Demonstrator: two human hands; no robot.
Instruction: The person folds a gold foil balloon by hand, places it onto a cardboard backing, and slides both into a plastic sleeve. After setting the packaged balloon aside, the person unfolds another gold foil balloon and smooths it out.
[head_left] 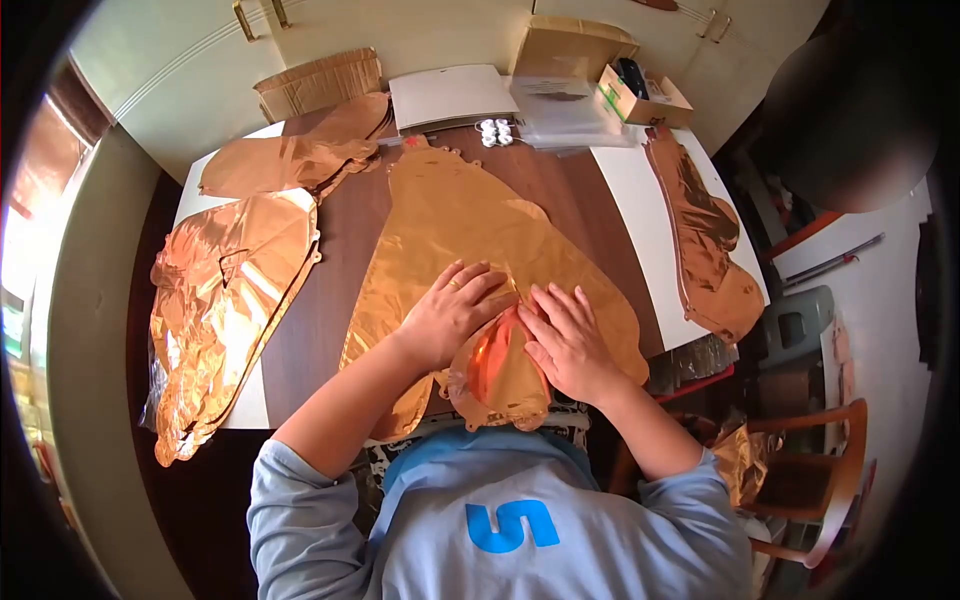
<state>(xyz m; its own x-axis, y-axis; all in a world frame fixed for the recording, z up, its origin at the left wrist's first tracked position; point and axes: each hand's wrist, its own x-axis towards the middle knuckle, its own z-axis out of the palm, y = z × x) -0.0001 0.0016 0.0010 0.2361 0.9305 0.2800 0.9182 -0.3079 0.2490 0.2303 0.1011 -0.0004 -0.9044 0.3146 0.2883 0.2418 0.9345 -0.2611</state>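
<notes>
A large flat gold foil balloon (450, 215) lies across the middle of the table, its near part folded up toward my body. My left hand (455, 310) rests palm down on the foil, its fingers stretched out and pointing right, a ring on one of them. Beside it, my right hand (565, 340) lies on the foil too, fingers apart and pointing up and left. Between my two hands a shiny, reddish folded portion of the foil (495, 370) bulges toward the table's near edge. The foil under my palms is hidden.
More foil balloons lie on the left: a crumpled shiny one (235, 290) and a flat one (285, 160). A copper foil piece (700, 235) lies at right. Behind are white spools (495, 131), clear plastic bags (570, 115) and a small box (645, 97). A wooden chair (815, 480) stands right.
</notes>
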